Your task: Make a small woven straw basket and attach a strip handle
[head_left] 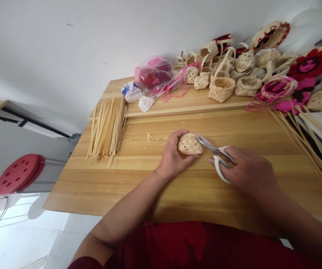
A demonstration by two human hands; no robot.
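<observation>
In the middle of the head view, my left hand (172, 157) is wrapped round a small woven basket (189, 144) of pale flat strips, just above the table. My right hand (247, 170) grips white-handled scissors (211, 148), with fingers through the loops. The scissors' blades point left, and their tips are at the basket's upper right edge. Whether the tips touch the weave or have a strip between them, I cannot tell. A few short offcuts (149, 137) lie on the wood to the left of the basket.
A bundle of flat strips (107, 127) lies at the left of the wooden table (138, 183). Along the back stand several finished woven baskets (221, 89), a plastic bag of pink yarn (156, 76) and a tissue pack (132, 91). Long loose strips (306, 145) spread at right. Red stools (19, 173) stand left.
</observation>
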